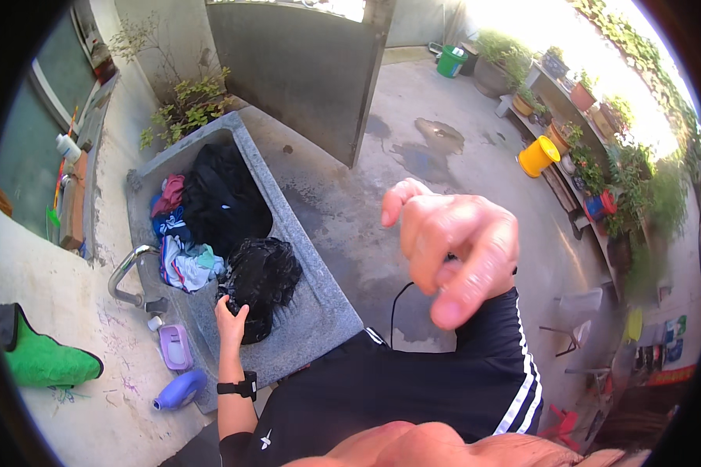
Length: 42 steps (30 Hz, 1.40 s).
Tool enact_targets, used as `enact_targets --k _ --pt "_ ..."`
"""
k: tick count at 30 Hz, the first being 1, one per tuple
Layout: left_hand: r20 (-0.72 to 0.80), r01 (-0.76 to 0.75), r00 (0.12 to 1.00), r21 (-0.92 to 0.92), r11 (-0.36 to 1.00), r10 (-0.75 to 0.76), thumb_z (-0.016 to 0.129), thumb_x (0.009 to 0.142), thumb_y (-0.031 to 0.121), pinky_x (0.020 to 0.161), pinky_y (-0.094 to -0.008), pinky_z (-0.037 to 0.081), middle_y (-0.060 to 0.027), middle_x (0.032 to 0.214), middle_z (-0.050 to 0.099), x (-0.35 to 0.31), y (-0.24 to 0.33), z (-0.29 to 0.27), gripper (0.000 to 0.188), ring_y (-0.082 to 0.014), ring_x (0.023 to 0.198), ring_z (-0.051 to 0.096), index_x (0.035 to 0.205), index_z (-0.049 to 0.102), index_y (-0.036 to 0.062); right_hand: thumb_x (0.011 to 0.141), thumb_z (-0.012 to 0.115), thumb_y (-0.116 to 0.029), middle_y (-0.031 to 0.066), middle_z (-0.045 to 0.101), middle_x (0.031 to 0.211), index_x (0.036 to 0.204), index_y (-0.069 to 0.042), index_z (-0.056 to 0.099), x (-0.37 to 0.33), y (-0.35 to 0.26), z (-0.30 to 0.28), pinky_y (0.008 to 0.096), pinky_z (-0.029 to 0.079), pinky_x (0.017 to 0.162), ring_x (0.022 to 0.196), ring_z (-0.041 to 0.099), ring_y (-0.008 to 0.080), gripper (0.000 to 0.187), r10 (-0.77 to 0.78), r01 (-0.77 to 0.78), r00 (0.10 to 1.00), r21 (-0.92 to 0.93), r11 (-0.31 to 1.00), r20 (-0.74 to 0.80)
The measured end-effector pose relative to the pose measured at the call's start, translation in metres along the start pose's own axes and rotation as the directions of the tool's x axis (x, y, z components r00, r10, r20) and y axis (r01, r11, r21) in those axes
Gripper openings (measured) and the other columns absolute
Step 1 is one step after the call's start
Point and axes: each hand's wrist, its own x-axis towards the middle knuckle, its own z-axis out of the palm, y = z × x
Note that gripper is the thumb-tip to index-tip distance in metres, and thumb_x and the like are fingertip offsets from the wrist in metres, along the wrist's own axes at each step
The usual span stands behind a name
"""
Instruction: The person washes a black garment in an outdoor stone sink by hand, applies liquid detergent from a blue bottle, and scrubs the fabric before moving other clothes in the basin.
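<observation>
In the stone sink, my left hand grips the edge of a wet, soapy black garment that lies bunched on the sloped washing side. Its thumb is on top, and the other fingers are partly hidden by the cloth. My right hand is raised close to the camera, away from the sink. Its fingers are loosely bent and apart, wet-looking, with nothing visible in them. More black clothes fill the sink's basin, beside a white and blue garment and a dark pink cloth.
A curved metal faucet overhangs the sink's left rim. Near it are a purple soap box and a blue-purple bottle. A green cloth lies at far left. A metal gate stands behind; potted plants and a yellow bucket line the right.
</observation>
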Motion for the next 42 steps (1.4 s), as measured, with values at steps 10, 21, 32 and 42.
enact_targets --k 10,21,32,42 --pt "0.062 -0.108 0.993 0.064 0.992 0.104 0.072 0.071 0.018 0.1 -0.0404 0.032 -0.0211 0.12 0.042 0.017 -0.006 0.016 0.056 -0.0356 0.116 0.039 0.117 0.045 0.0011 0.075 0.044 0.011 0.0023 0.054 0.067 0.088 -0.025 0.07 -0.005 -0.056 -0.005 0.0408 0.034 0.082 0.058 0.04 0.0141 0.047 0.037 -0.037 0.999 -0.043 0.998 -0.001" --pt "0.081 -0.101 0.992 0.057 0.993 0.097 0.071 0.071 0.018 0.098 -0.0397 0.034 -0.0203 0.118 0.044 0.013 0.008 0.007 0.053 -0.0346 0.114 0.041 0.116 0.048 0.0013 0.075 0.046 0.014 0.0 0.053 0.064 0.082 -0.022 0.071 0.015 -0.053 0.006 0.0399 0.035 0.081 0.056 0.04 0.012 0.044 0.195 -0.191 0.979 0.053 0.98 -0.066" --pt "0.073 -0.087 0.994 0.043 0.995 0.083 0.07 0.072 0.012 0.099 -0.0389 0.033 -0.0183 0.118 0.043 0.011 0.006 0.004 0.049 -0.0336 0.116 0.039 0.115 0.048 0.003 0.076 0.049 0.014 0.0002 0.053 0.064 0.084 -0.019 0.072 0.013 -0.027 0.012 0.0389 0.034 0.08 0.054 0.039 0.0113 0.041 -0.011 0.016 0.999 0.095 0.995 -0.053" --pt "0.062 -0.051 0.997 0.01 0.999 0.05 0.07 0.073 0.014 0.099 -0.0391 0.033 -0.0184 0.118 0.043 0.014 0.005 0.005 0.05 -0.0333 0.115 0.04 0.116 0.047 0.0029 0.077 0.048 0.013 0.0016 0.051 0.065 0.09 -0.013 0.07 0.006 -0.018 0.017 0.0397 0.031 0.083 0.054 0.039 0.0128 0.037 -0.054 0.072 0.996 0.251 0.965 -0.076"
